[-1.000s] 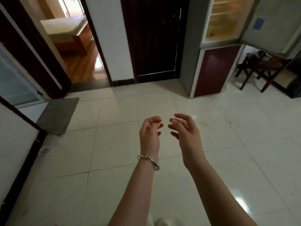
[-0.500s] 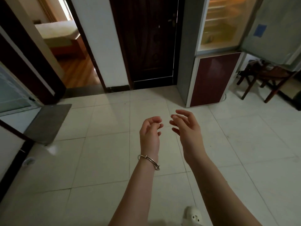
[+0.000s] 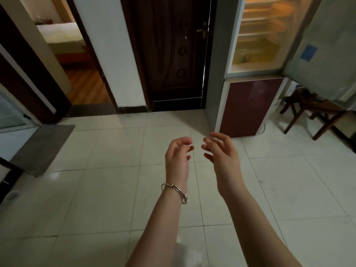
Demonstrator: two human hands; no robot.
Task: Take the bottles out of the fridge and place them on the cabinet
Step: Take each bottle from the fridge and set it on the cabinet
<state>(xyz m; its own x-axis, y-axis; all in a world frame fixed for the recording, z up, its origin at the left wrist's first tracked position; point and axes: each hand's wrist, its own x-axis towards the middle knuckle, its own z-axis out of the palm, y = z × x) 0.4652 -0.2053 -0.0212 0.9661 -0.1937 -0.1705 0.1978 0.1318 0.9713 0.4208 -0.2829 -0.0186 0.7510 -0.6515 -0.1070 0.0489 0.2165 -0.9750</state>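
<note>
Over the last second I've closed on the open fridge (image 3: 258, 37), lit shelves nearer, bottles indistinct inside, while my left hand (image 3: 178, 158) and right hand (image 3: 223, 157) hang loosely curled, empty.

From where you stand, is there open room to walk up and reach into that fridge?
Yes. The tiled floor is bare from both empty hands, left hand and right hand, to the open fridge. It is crowded right of it, by the wooden chair; the grey mat lies left.

Fridge (image 3: 250, 105) stands right of the door (image 3: 173, 54) — chair (image 3: 316, 114) (farther right) beside it.
</note>
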